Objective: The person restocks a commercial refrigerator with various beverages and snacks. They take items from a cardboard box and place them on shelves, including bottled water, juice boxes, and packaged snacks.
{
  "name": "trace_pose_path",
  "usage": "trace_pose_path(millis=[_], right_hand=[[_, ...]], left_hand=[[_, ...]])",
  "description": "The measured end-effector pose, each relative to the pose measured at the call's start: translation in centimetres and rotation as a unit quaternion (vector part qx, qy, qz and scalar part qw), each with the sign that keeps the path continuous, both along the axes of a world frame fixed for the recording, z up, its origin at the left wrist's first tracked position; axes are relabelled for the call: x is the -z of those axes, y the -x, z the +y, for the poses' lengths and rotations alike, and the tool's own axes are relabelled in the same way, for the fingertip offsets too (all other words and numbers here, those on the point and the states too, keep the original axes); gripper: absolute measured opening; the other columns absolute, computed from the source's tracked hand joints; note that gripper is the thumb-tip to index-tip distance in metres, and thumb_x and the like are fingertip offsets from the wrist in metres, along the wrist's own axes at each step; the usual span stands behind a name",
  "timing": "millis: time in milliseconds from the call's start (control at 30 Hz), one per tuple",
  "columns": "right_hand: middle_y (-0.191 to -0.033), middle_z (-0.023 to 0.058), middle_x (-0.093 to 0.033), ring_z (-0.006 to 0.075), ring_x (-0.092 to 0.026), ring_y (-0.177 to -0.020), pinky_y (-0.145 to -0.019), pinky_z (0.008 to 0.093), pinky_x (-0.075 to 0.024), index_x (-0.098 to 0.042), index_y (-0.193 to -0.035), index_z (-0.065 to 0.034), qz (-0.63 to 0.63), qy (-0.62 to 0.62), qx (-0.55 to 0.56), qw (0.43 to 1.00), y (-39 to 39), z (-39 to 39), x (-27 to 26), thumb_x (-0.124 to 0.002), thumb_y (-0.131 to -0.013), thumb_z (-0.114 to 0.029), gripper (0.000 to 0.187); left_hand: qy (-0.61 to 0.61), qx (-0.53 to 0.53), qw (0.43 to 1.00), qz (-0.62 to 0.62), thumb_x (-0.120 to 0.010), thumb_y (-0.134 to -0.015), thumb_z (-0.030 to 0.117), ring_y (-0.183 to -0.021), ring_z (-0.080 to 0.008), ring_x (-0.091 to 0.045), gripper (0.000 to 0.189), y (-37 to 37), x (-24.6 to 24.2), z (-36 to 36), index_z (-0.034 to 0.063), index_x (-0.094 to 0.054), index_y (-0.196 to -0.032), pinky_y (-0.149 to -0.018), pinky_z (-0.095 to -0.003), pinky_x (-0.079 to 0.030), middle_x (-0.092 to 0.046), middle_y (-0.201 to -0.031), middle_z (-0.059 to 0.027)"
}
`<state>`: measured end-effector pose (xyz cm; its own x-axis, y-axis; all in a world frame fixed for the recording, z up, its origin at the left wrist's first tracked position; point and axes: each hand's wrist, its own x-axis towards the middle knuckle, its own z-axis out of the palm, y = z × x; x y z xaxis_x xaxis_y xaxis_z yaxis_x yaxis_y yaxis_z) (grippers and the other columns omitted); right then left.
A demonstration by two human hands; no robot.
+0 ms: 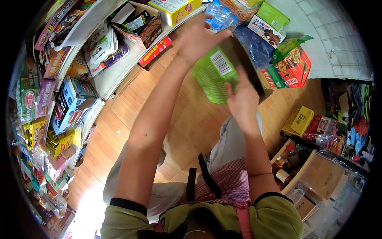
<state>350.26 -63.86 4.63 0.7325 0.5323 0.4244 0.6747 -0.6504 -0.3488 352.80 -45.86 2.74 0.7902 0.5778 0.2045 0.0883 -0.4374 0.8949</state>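
Note:
A green cardboard box (213, 74) with a barcode is tilted in front of me, its brown inner side showing at the right. My right hand (243, 95) grips its near side, the thumb lying on the green face. Above the box's upper left edge, my left hand (198, 38) is spread with the thumb stretched toward the upper rim. Whether that thumb touches the rim cannot be told. The inside of the box is mostly hidden.
Curved white shelves (109, 74) with packaged snacks run along the left. Wrapped water bottles (220, 16), a blue plastic bag (253, 44) and a red food box (298, 70) lie beyond the green box. At the right stands a wooden crate (298, 170) with bottles.

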Motion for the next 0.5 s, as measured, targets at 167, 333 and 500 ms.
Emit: trace_pose_path(millis=[167,333,500], right_hand=[[-0.067,0.0064,-0.056,0.0229,-0.055,-0.063,-0.055,0.0329,-0.045,-0.056,-0.095,-0.0041,0.013,0.035,-0.131,0.991,1.1,-2.5,0.9,-0.058,-0.056,0.003,0.04],[-0.066,0.0046,-0.057,0.0199,-0.055,-0.061,-0.053,0.0304,-0.0447,-0.059,-0.086,-0.0073,0.05,0.063,-0.225,0.971,0.8,-5.5,0.2,-0.057,-0.056,0.001,0.031],[-0.068,0.0087,-0.059,0.0231,-0.055,-0.062,-0.055,0.0311,-0.0447,-0.063,-0.086,-0.003,0.373,0.034,-0.209,0.903,-1.3,-4.7,-2.1,-0.062,-0.068,-0.004,0.017]], left_hand=[[-0.283,0.135,0.908,0.278,-0.06,-0.069,0.04,-0.083,-0.0307,-0.06,0.043,-0.5,-2.2,0.9,0.0029,-0.061,-0.091,-0.074,-0.0389,-0.048,-0.061,-0.087,-0.0182],[-0.015,0.173,0.921,0.35,-0.061,-0.075,0.034,-0.068,-0.0168,-0.06,0.034,7.0,-1.5,4.4,-0.0001,-0.062,-0.08,-0.061,-0.0287,-0.047,-0.062,-0.072,-0.0103],[0.13,0.219,0.905,0.34,-0.063,-0.076,0.026,-0.064,-0.0074,-0.056,0.029,12.2,2.1,5.0,-0.0011,-0.062,-0.088,-0.055,-0.0233,-0.044,-0.061,-0.07,-0.0029]])
